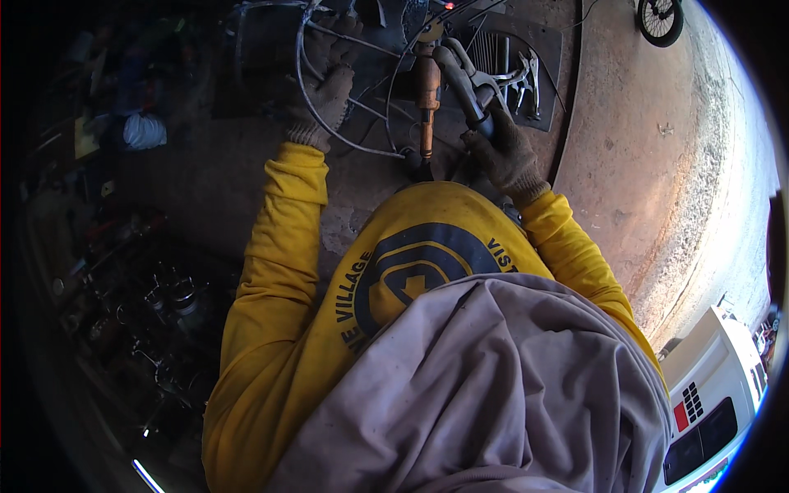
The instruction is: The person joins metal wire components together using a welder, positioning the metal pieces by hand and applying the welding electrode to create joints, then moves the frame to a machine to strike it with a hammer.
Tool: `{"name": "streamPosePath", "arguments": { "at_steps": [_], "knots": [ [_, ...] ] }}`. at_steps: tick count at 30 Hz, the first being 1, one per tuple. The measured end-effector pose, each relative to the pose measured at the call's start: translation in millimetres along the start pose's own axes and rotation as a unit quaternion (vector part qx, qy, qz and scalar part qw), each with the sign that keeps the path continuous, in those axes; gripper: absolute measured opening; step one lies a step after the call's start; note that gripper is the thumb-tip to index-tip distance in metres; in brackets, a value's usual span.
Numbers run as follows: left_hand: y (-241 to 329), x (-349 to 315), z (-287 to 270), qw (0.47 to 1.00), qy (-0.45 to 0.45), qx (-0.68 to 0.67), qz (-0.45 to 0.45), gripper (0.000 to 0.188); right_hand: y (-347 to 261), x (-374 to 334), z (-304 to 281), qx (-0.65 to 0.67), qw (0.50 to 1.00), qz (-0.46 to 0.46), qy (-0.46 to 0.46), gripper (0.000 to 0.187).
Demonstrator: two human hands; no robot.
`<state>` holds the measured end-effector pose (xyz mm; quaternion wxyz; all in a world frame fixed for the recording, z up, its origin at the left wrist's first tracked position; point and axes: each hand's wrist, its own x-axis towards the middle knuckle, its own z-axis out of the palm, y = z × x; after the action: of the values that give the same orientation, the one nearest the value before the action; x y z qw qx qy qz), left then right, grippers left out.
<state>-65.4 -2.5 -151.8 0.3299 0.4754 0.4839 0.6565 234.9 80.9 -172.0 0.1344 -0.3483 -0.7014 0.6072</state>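
Note:
My left hand (327, 97), in a dark work glove, is closed on a frame of bent metal rods (301, 57); part of its fingers is lost in shadow behind the rods. The frame's large curved rod passes in front of this hand. In my gloved right hand (508, 156) is the dark handle end of a thick grey metal tool (460, 82) that looks like a locking clamp. Between my hands stands a copper-coloured cylindrical tool (427, 82) with a narrower lower end. Locking pliers (532, 86) lie just beyond my right hand.
A dark metal plate (546, 62) lies under the pliers, with thin cables around it. A spoked wheel (660, 18) stands at the far right. Cluttered metal parts (177, 292) fill the dim left side. A white vehicle (715, 394) is at the lower right.

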Motion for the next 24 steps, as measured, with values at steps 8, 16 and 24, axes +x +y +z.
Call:
{"name": "streamPosePath", "arguments": {
  "at_steps": [8,16,24],
  "knots": [
    [13,-5,9,1.000,0.009,0.001,-0.013,0.076,8,5,5,-0.015,1.000,0.013,0.004,0.063],
    [17,-9,13,0.995,0.037,0.084,-0.028,0.076,1,5,7,0.017,0.999,-0.028,0.013,0.052],
    [17,-9,6,0.986,0.035,0.164,-0.005,0.079,1,5,6,0.017,1.000,-0.014,-0.002,0.032]
  ]
}}
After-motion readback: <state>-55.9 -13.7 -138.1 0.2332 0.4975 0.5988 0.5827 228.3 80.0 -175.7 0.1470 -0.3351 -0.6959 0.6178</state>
